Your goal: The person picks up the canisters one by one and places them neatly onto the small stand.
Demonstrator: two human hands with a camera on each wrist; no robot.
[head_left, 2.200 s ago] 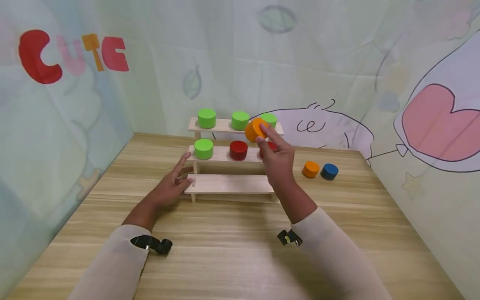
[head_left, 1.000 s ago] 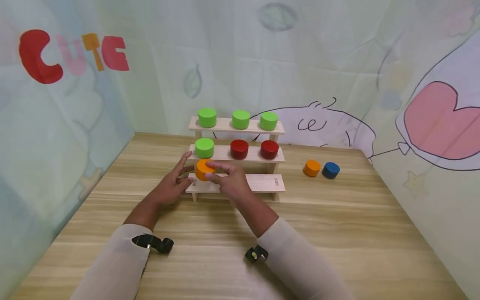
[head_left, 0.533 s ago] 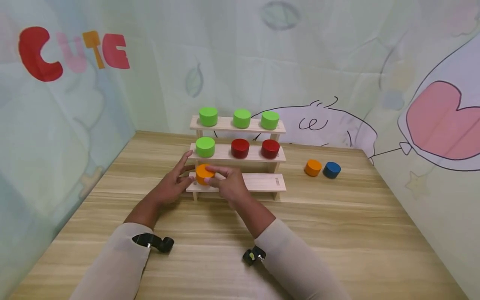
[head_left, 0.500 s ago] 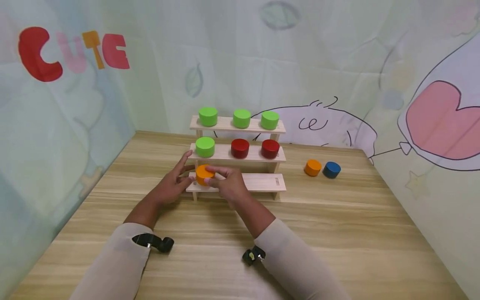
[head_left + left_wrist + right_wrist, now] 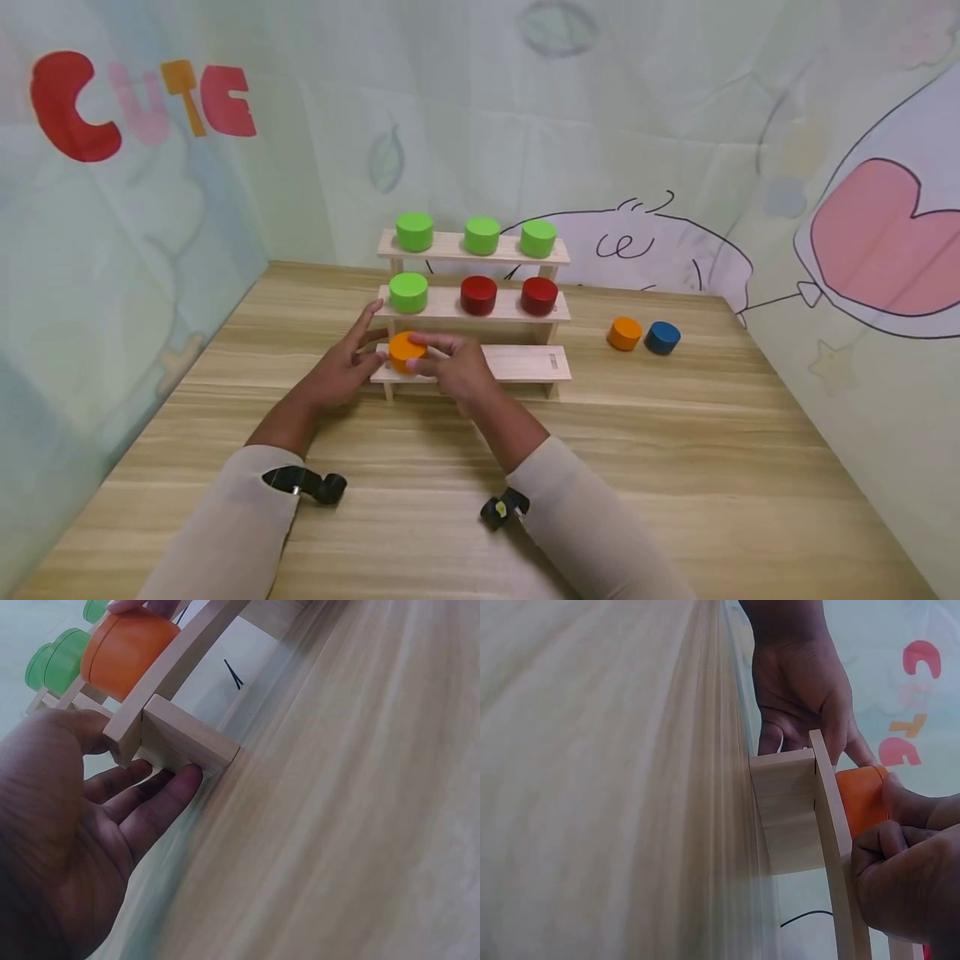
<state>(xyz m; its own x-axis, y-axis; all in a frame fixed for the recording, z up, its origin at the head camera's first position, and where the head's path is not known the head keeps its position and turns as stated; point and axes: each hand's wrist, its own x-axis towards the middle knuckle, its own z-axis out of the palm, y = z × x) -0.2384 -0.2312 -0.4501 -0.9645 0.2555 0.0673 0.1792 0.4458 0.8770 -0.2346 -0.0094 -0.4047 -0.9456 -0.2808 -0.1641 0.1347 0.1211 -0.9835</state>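
Observation:
My right hand (image 5: 463, 368) pinches an orange cylinder block (image 5: 403, 347) between thumb and fingers. That block stands on the left end of the lowest step of a three-tier wooden rack (image 5: 521, 363). At the rack's left side is my left hand (image 5: 337, 377), its thumb on the end of the lowest step. In the left wrist view its other fingers (image 5: 169, 796) touch the rack's leg, fairly straight. The middle step bears a green block (image 5: 408, 293) and two dark red blocks (image 5: 478, 296). On the top step stand three green blocks (image 5: 482, 237).
Right of the rack, a loose orange block (image 5: 624, 333) and a blue block (image 5: 663, 337) lie on the wood-grain table (image 5: 405, 525). Behind stands a pale printed cloth wall (image 5: 315, 150). Each sleeve carries a small black wrist device (image 5: 504, 508).
My right hand has brought the orange block from in front of the top step left and down onto the lowest step. My left hand stays at the rack's side.

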